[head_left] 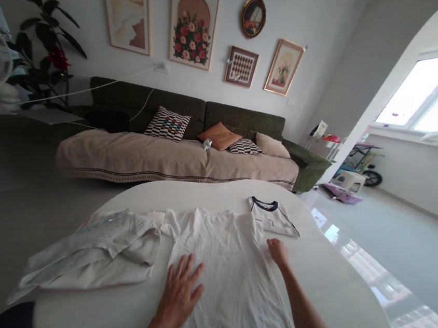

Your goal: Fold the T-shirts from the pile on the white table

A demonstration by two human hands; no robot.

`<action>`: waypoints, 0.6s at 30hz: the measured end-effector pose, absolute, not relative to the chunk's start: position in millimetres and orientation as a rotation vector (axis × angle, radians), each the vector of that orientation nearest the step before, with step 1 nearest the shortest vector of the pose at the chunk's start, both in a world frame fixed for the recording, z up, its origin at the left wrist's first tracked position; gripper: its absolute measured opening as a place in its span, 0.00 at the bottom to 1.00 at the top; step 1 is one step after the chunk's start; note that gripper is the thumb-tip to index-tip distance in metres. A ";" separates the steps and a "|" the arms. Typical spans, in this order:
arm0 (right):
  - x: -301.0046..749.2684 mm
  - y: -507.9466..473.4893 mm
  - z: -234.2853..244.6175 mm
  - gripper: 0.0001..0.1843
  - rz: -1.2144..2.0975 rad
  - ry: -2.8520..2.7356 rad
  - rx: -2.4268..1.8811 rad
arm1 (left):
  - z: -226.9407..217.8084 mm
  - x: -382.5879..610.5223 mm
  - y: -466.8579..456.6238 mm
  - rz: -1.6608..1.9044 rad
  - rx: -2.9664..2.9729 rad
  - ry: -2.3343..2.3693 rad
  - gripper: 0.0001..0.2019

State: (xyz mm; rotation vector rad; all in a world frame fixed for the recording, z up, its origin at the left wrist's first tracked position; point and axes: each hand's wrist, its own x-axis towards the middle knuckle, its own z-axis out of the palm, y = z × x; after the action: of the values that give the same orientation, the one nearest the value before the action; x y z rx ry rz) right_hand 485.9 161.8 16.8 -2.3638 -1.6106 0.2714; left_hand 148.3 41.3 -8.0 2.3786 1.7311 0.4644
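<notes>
The navy-collared white shirt (pixel 274 221) is folded; the plain white T-shirt (pixel 223 274) lies unfolded under my flat-spread left hand (pixel 181 291); whether my right hand (pixel 278 252) grips, I cannot see.

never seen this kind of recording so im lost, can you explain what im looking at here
There is no machine here, just a person's two bare hands, seen from a camera worn on the head. The left hand lies spread on a white T-shirt. The right hand is curled by the shirt's edge; whether it grips the fabric is hard to tell. The T-shirt lies on a rounded white table, with a crumpled light garment to the left and a folded shirt with a dark collar farther back on the right. Behind stands a green sofa.
</notes>
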 end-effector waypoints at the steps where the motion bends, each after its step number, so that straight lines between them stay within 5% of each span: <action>1: 487.8 169.8 16.5 0.15 0.267 -1.586 -2.377 | -8.2 148.1 41.9 0.477 2.387 1.734 0.24; 18: 444.4 234.3 19.5 0.13 0.537 -1.524 -2.213 | -15.9 149.0 53.0 0.448 2.337 1.713 0.25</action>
State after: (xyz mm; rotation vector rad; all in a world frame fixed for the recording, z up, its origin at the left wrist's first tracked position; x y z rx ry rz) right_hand 444.4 234.3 19.5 -2.2130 -1.5243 0.5368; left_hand 149.0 53.0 -15.9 2.3366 1.7134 0.4479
